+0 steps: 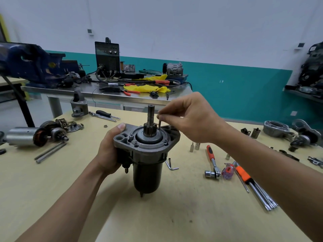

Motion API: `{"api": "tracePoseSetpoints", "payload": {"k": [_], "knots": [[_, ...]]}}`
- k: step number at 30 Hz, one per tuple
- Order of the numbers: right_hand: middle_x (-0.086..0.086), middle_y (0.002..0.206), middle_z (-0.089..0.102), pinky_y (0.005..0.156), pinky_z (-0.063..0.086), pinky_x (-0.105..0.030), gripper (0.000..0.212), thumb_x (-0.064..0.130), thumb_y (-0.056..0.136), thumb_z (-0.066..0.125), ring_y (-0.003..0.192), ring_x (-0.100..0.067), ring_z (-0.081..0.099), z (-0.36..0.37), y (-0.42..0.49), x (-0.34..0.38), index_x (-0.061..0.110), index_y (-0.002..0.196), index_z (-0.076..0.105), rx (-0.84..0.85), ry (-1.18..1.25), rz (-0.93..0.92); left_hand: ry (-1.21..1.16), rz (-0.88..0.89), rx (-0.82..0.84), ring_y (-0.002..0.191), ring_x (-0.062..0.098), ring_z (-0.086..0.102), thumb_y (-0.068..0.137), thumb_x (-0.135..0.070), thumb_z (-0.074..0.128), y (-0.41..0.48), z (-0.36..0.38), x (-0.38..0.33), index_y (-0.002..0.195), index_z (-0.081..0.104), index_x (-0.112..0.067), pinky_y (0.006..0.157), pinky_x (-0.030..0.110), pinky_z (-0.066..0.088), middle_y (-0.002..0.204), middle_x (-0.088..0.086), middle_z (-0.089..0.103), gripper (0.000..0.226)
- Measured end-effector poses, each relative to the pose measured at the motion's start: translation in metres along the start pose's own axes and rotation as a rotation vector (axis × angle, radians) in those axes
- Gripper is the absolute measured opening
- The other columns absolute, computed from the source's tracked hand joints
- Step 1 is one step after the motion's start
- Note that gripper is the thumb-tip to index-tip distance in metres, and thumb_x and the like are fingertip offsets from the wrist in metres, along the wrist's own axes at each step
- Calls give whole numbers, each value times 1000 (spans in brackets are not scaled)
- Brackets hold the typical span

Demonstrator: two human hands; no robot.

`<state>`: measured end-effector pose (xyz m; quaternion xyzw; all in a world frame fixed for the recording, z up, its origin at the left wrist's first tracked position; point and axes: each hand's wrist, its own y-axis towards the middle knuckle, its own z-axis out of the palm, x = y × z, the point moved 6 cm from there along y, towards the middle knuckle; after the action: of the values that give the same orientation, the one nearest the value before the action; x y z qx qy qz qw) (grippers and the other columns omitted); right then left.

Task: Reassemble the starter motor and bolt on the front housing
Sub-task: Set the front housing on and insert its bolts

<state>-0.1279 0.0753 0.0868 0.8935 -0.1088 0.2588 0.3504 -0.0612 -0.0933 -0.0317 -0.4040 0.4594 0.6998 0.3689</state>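
We hold the starter motor (pixel 146 165) upright over the middle of the yellow table (pixel 52 186), dark body down and the toothed pinion shaft (pixel 150 117) pointing up. Our left hand (pixel 108 154) grips it from nine o'clock, fingers curled behind the body and the thumb pressed on the rim of the grey flange (pixel 139 151). Whether the stud at its lower end touches the table we cannot tell.

Our right hand (pixel 192 117) comes in from three o'clock. Thumb and forefinger pinch a small dark bolt (pixel 159 125), the other fingers loosely curled. The bolt hangs upright just beside the pinion, at one o'clock of the shaft, with its lower end at the flange; we cannot tell whether it sits in a hole.

A hex key (pixel 170 165) lies just beside the motor at four o'clock. Further out at three o'clock lie a ratchet (pixel 212 161) with an orange grip and an orange-handled tool (pixel 243 173) with long steel rods. At nine o'clock, well apart, a partly stripped motor (pixel 26 138) with copper windings lies on its side, two long bolts (pixel 50 151) near it. At eleven o'clock a grey cast housing (pixel 79 105) stands at the table's far edge
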Motion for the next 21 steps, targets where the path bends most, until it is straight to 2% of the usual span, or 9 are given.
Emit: {"api": "tracePoseSetpoints", "payload": {"k": [3, 7, 13, 17, 21], "knots": [[7, 85, 76, 73, 61, -27, 17, 3, 84, 74, 76, -12, 74, -10, 5, 5, 18, 91, 76, -81, 148, -45, 3, -6, 11, 72, 17, 74, 90, -43, 34, 0, 3, -1, 77, 81, -20, 64, 21, 57, 78, 3, 77, 54], [6, 82, 76, 70, 59, -22, 16, 2, 84, 74, 74, -11, 74, -8, 5, 3, 15, 93, 75, -42, 136, -49, 19, -2, 73, 72, 16, 74, 92, -38, 27, -1, 11, -4, 78, 81, -19, 65, 19, 56, 76, 3, 77, 59], [-2, 84, 77, 75, 61, -32, 18, 1, 83, 74, 78, -16, 75, -15, -14, -4, 17, 90, 76, -67, 207, -44, 32, 59, 110, 67, 17, 73, 94, -31, 26, -1, 17, -9, 79, 79, -20, 63, 21, 56, 72, 3, 75, 57], [-4, 87, 76, 75, 61, -30, 15, 0, 83, 75, 79, -13, 74, -13, -25, -4, 8, 95, 76, -108, 91, -86, 22, 89, 85, 66, 21, 72, 92, -32, 33, 0, 16, -9, 80, 78, -17, 61, 23, 55, 71, 7, 74, 49], [-1, 90, 76, 76, 60, -27, 15, -1, 83, 74, 82, -11, 73, -5, -33, -4, 8, 94, 77, -96, 32, -116, 27, 109, 84, 64, 21, 70, 83, -44, 47, -1, 18, -11, 79, 76, -16, 60, 24, 55, 69, 8, 72, 42]]}}
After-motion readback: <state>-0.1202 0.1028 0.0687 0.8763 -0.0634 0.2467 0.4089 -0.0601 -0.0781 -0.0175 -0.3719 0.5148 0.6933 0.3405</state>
